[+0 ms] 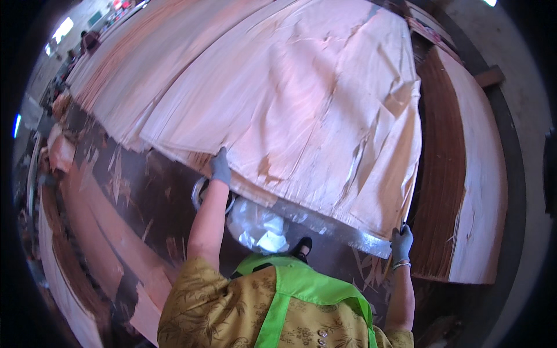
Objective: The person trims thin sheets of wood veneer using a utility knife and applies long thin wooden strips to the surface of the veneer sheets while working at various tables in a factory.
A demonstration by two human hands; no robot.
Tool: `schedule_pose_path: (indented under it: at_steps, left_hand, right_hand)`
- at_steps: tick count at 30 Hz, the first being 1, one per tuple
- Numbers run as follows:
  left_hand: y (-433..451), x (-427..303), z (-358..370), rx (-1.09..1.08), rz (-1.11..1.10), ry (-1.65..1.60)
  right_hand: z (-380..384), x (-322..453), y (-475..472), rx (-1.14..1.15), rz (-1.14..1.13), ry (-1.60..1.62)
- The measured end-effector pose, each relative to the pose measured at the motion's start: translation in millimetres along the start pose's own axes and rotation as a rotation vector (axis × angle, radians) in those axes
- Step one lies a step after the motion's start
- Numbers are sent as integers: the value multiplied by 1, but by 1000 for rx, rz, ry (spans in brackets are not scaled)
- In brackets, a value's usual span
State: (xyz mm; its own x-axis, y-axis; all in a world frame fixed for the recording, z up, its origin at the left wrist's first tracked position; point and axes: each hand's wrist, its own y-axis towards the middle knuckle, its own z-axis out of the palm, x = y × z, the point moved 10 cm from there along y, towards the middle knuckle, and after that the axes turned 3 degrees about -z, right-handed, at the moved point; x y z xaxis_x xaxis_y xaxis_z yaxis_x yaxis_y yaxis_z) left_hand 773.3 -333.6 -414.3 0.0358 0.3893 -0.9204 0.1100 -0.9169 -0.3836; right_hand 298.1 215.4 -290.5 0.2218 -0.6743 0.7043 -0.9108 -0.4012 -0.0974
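Note:
A large, wavy sheet of wood veneer [304, 108] lies spread before me, with splits and a small hole near its front edge. My left hand [221, 167], in a grey glove, grips that front edge left of the middle. At the sheet's right front corner, my right hand [401, 243], also gloved, holds the edge. Both hands have their fingers closed on the veneer. Beneath the front edge runs a metal strip [370, 243]. A round container [256, 226] with pale scraps stands below, beside a metal ring-like rim [200, 191].
To the right stands a tall stack of veneer [439, 174]; further sheets [143, 56] lie at the upper left. Long veneer pieces [100, 217] and splinters [117, 178] litter the floor on the left. A person [89, 41] is far off at the upper left.

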Motion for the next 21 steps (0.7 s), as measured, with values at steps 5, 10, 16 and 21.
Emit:
schedule_pose_path:
  at_steps: [5, 10, 16, 21]
  left_hand:
    - [-35, -20, -37, -193, 178, -155]
    - [-90, -43, -70, -327, -50, 720]
    - [10, 12, -30, -385, 51, 31]
    - [45, -34, 93, -213, 379, 1358]
  right_hand:
    - [-13, 1, -23, -145, -191, -250]
    - [2, -27, -88, -102, 33, -337]
    - [19, -9, -28, -137, -58, -268]
    - [9, 3, 57, -166, -100, -366]
